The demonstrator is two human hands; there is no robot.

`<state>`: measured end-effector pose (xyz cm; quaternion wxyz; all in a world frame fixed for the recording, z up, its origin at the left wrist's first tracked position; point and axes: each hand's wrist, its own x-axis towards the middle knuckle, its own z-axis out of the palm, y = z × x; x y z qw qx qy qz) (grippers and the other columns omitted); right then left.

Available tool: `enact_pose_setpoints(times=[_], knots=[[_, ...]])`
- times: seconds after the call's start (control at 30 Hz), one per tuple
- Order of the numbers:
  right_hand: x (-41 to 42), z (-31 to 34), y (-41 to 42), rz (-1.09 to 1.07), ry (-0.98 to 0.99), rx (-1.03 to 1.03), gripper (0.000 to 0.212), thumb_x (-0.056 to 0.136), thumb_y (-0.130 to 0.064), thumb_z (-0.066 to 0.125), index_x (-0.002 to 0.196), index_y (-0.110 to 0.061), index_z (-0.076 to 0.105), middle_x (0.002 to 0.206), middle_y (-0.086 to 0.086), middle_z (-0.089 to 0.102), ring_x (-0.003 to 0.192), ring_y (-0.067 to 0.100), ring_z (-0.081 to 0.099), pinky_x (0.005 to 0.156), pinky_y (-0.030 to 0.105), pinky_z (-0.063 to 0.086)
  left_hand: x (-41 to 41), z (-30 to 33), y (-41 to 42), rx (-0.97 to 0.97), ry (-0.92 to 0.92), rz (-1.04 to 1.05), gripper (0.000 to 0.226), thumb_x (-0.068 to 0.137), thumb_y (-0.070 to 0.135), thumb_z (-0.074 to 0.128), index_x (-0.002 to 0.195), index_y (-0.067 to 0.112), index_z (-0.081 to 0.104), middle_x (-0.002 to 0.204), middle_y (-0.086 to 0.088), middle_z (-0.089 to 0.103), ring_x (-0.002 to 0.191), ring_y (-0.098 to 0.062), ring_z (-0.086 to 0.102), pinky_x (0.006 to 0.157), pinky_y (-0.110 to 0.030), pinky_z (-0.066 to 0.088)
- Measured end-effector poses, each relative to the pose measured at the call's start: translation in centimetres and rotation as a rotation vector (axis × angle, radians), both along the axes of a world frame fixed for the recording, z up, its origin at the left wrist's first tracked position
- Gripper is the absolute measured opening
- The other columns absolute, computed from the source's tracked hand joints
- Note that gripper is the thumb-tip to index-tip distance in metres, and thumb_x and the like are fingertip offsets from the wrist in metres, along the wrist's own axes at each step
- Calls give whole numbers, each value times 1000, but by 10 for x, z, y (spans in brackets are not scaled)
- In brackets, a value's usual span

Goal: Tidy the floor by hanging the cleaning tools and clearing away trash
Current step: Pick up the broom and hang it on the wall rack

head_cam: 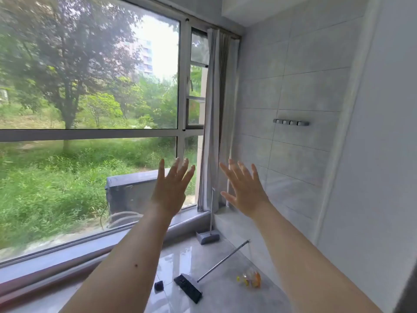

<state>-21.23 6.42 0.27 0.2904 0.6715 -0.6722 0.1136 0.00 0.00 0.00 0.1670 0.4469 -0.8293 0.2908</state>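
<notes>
Both arms reach forward at chest height. My left hand (172, 188) and my right hand (244, 190) are open with fingers spread and hold nothing. On the glossy floor below lies a broom (191, 286) with a black brush head, its grey handle slanting up to the right wall. A grey dustpan (207, 237) stands upright by the curtain, its thin handle rising. A clear plastic wrapper with yellow and orange bits (250, 279) lies right of the broom. A small black block (159, 286) sits left of the brush. A grey hook rail (291, 123) is fixed on the tiled wall.
A large window (90, 132) fills the left, with a low sill along the floor. A grey curtain (216, 120) hangs in the corner. The tiled wall (304, 86) runs along the right, with a low ledge at its base.
</notes>
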Motion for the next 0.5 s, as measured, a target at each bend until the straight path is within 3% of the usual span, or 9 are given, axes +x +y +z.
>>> enact_pose_setpoints(times=[0.17, 0.5], knots=[[-63, -19, -47, -26, -62, 136, 83, 92, -53, 44, 151, -30, -10, 161, 1, 9, 150, 22, 12, 121, 50, 0, -69, -19, -50, 61, -49, 15, 76, 95, 31, 45, 153, 19, -3, 162, -6, -2, 151, -28, -2, 118, -57, -5], [-133, -76, -146, -34, -150, 354, 69, 94, -44, 44, 151, -22, 13, 159, 1, 20, 148, 17, 18, 122, 44, 5, -150, -83, -147, 254, -107, 42, 76, 92, 20, 49, 152, 16, 2, 162, -6, 1, 150, -27, 0, 119, -53, -1]])
